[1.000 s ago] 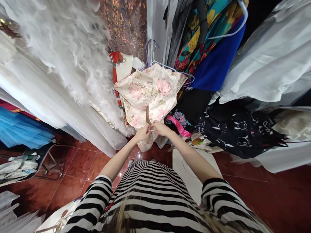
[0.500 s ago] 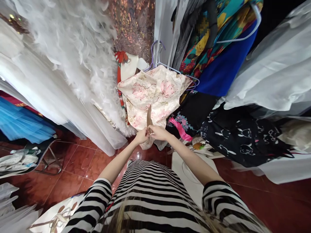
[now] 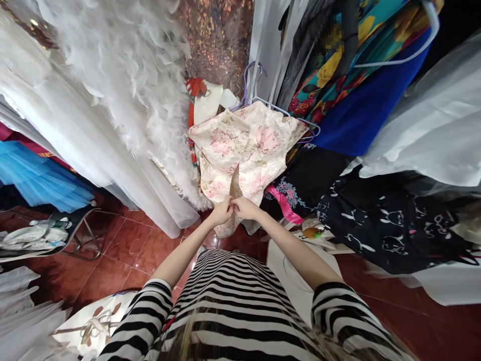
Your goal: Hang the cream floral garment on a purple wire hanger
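A cream dress with pink flowers (image 3: 221, 145) hangs in front of me on a light purple hanger (image 3: 271, 105). My left hand (image 3: 223, 210) is closed on one edge of its front opening, low down. Right beside it, my right hand (image 3: 243, 207) pinches the opposite edge, and the fingertips of both hands meet. Above them the opening gapes in a narrow slit that shows the darker inside. Whatever lies between the fingertips, such as a fastening, is hidden. Some of the cloth hangs below my hands.
White feathered and tulle gowns (image 3: 150, 110) hang close on the left. On the right hang a blue garment (image 3: 372, 105) and a black printed one (image 3: 379, 220). A white stool (image 3: 289, 281) stands by my right arm. A chair (image 3: 80, 225) holding a plastic bottle is at left.
The view has shifted slightly, so the dress and racks appear further right. My hands stay together at the front opening, now with their fingertips closer against each other.
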Demonstrator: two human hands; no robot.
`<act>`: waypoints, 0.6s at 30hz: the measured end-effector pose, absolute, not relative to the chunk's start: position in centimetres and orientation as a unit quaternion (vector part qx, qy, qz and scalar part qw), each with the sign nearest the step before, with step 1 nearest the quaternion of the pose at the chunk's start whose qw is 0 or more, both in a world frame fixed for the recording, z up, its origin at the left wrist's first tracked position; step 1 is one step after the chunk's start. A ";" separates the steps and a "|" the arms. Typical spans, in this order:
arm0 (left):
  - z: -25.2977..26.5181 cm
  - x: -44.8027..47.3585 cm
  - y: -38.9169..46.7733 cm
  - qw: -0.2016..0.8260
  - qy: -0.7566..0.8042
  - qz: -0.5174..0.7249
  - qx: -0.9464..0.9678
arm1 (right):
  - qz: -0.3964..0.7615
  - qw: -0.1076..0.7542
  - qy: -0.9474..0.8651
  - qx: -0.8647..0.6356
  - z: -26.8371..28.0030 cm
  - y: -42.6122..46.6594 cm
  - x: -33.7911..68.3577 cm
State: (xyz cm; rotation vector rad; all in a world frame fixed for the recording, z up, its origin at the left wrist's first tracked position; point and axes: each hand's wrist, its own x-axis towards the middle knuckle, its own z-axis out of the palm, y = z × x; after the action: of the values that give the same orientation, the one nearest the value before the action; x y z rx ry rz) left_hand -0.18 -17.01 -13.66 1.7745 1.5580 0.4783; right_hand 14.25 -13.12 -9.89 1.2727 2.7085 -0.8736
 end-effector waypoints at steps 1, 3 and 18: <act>-13.7 -0.3 -17.1 0.359 0.603 0.185 0.688 | -0.282 0.010 0.868 0.409 -9.9 -13.1 14.3; -13.7 -0.5 -17.3 0.357 0.603 0.183 0.690 | -0.285 0.005 0.864 0.415 -10.0 -12.9 14.3; -14.4 0.2 -17.2 0.309 0.653 0.187 0.666 | -0.319 -0.073 0.826 0.459 -10.4 -12.5 14.3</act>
State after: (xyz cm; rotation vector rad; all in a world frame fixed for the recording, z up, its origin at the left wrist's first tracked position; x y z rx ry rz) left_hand 0.23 -17.22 -14.42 1.7594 1.7264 0.4936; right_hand 14.31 -12.54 -10.36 1.5138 2.7215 -1.0518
